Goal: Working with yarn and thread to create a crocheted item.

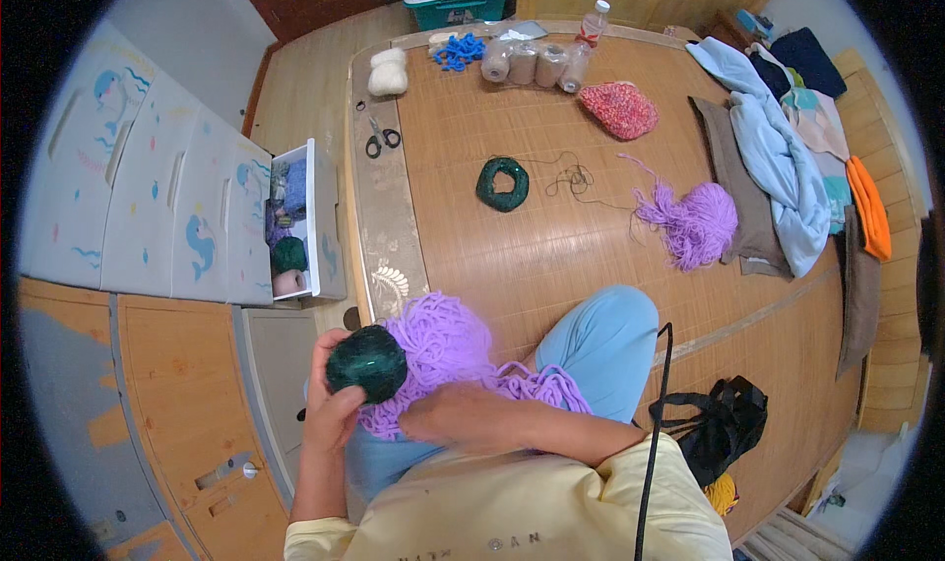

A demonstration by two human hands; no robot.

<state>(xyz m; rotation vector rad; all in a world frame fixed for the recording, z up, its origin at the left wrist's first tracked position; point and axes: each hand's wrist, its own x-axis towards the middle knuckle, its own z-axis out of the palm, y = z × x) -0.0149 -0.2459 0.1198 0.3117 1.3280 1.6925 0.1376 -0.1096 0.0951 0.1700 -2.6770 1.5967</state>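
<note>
A bed (463, 256) covered with a woven brown mat (443, 157) is filling the middle of the room, its patterned border (392, 217) running along the left edge; a pale chest of drawers (148, 197) is standing at the left, one drawer (313, 217) hanging open; a wooden headboard (898, 295) is bounding the right side, a light blue cloth (773, 157) lying near it; scissors (376, 146), a pink-red yarn ball (622, 110) and a dark green yarn ring (483, 185) are lying on the mat, a thin dark thread (571, 180) trailing rightward near the ring; the dark green yarn ball (371, 364) is resting in the left hand (335, 418), above the left side of the lap (600, 354), with fingers and thumb grasping it from the left and below; it is looking nearly round, so its long axis and pointing direction are staying unclear; purple yarn (445, 340) is lying heaped just right of it, over the lap; the right hand (431, 418) is showing blurred at the heap's lower edge, and I cannot tell whether it is gripping anything.
</note>
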